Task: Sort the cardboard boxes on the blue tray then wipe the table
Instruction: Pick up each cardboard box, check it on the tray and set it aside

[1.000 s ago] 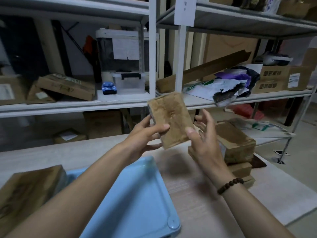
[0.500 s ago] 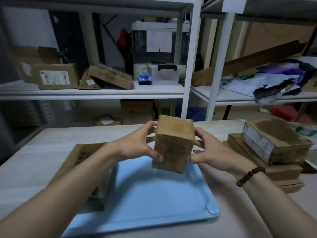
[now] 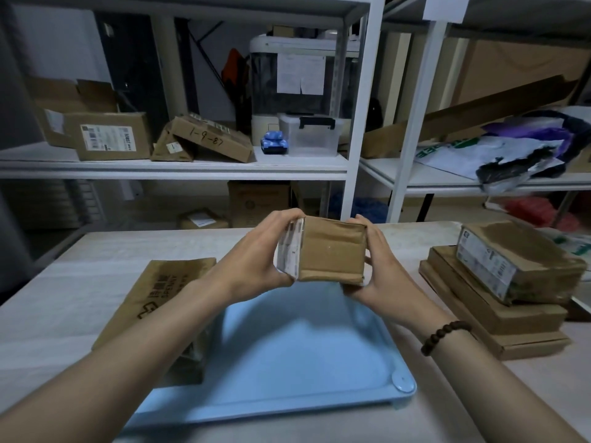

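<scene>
Sorting looks barely begun: the left hand (image 3: 256,260) and right hand (image 3: 382,278) hold a small cardboard box (image 3: 332,251), fingers (image 3: 286,216) curled round it, above the blue tray (image 3: 303,362), where one flat box (image 3: 166,289) lies at 9 o'clock, while a stack of boxes (image 3: 499,302) waits on the desk (image 3: 64,282) at 3 o'clock and the wiping is not yet done.

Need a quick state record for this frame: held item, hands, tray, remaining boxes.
held: small cardboard box, over the blue tray
left hand: grips its labelled left end
right hand: grips its right end
printed box: lies at the tray's left edge
stack of boxes: on the table, right of tray
</scene>
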Demonstrator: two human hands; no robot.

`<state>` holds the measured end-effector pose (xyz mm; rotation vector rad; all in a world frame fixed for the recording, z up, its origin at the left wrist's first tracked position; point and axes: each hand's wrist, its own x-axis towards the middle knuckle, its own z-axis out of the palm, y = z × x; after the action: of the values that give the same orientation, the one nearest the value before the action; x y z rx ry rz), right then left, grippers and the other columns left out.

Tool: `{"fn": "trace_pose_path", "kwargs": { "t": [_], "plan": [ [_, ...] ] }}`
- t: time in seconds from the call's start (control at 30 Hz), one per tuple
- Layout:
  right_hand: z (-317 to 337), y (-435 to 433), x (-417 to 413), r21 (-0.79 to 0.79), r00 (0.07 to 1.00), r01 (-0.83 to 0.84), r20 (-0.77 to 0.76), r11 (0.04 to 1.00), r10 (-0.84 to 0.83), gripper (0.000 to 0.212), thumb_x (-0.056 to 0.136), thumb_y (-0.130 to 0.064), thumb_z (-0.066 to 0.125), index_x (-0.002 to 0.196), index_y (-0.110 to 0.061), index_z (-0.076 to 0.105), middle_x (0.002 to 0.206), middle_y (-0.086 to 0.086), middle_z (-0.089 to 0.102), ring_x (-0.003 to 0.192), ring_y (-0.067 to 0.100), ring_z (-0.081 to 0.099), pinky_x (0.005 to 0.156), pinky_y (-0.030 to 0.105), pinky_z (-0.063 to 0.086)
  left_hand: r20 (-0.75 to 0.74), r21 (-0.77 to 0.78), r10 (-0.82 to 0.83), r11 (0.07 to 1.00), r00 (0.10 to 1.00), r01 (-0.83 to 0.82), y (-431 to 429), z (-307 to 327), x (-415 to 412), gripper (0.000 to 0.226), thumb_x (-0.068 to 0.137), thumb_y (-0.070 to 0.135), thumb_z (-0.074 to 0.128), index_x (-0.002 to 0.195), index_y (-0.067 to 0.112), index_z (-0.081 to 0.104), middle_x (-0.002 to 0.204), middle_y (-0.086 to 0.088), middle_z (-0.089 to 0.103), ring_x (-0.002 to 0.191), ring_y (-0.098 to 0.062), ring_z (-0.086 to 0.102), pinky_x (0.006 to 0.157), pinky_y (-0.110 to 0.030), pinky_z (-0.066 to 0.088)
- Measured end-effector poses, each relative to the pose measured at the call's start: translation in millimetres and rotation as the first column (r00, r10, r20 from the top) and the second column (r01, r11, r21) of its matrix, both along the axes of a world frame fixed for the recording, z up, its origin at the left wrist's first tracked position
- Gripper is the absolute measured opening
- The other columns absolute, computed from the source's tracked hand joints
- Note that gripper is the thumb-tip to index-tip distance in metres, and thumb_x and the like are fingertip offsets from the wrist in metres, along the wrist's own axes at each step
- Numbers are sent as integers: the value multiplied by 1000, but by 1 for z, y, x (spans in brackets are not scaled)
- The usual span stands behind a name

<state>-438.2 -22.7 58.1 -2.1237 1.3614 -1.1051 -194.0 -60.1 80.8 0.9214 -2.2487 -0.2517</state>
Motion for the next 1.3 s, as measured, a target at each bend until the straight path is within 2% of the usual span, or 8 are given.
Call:
{"fn": "trace_pose_path", "kwargs": {
  "t": [0.1, 0.23, 0.33, 0.53, 0.7, 0.97, 1.13, 1.3],
  "plan": [
    [0, 1, -3, 352, 994, -21, 104, 936, -17, 127, 78, -15, 82, 158, -38, -14, 166, -19, 5, 150, 10, 23, 86, 7, 47, 100, -45, 85, 996, 991, -80, -1, 4, 3, 104, 61, 21, 84, 147, 42, 29, 126, 13, 42, 120, -12, 39, 102, -37, 42],
    [-3, 5, 6, 509, 917, -143, 390, 849, -79, 146, 57, -53, 85, 156, -37, -20, 158, -18, 34, 137, 11, 48, 115, 46, 39, 292, -139, 151, 984, 944, -114, -2, 5, 1, 112, 68, 29, 80, 157, 40, 12, 141, 7, 41, 128, -13, 28, 111, -32, 31],
    [-4, 2, 18, 488, 888, -71, 429, 870, -168, 145, 52, -62, 84, 159, -35, -10, 148, -12, 49, 123, 15, 61, 108, 47, 47, 284, -119, 81, 992, 955, -49, 3, 4, -7, 117, 71, 30, 81, 159, 33, 3, 145, 9, 42, 126, -11, 28, 109, -29, 32],
    [-4, -3, 16, 488, 661, -44, 669, 872, -341, 63, 78, -45, 70, 135, -21, 57, 114, 1, 76, 110, 22, 65, 92, 39, 51, 115, 203, 24, 978, 993, -48, -3, 5, -1, 137, 64, 41, 90, 157, 32, -10, 163, 15, 16, 146, -4, 14, 118, -28, 19],
    [-2, -1, 17, 449, 507, -209, 809, 869, -297, 24, 92, -38, 54, 106, -26, 69, 110, 5, 77, 100, 24, 62, 91, 46, 43, -70, 346, -11, 937, 997, 35, -8, -7, 7, 110, 64, 27, 92, 151, 34, 25, 144, 24, 46, 132, 10, 40, 101, -7, 30],
    [-3, -5, 22, 515, 614, 54, 658, 855, -435, 25, 97, -45, 53, 115, -30, 60, 125, -1, 64, 112, 19, 60, 103, 46, 48, -85, 173, 42, 985, 995, -27, -4, 3, 3, 97, 65, 37, 86, 146, 30, 34, 137, 12, 49, 125, -9, 47, 105, -33, 45],
    [4, 5, 32, 479, 838, 25, 468, 877, -280, 79, 81, -70, 58, 147, -33, 39, 139, -8, 50, 123, 17, 55, 107, 46, 46, -29, 76, 29, 997, 999, -27, 2, 7, -4, 97, 68, 35, 87, 147, 30, 31, 138, 9, 49, 125, -10, 46, 105, -37, 45],
    [6, 7, 47, 456, 830, -30, 507, 890, -232, 57, 90, -56, 62, 139, -31, 48, 130, -5, 61, 116, 14, 60, 95, 38, 56, -7, 33, -7, 999, 1000, 8, 7, 6, -11, 96, 67, 35, 86, 147, 29, 32, 138, 7, 50, 125, -9, 46, 105, -35, 45]
  ]
}}
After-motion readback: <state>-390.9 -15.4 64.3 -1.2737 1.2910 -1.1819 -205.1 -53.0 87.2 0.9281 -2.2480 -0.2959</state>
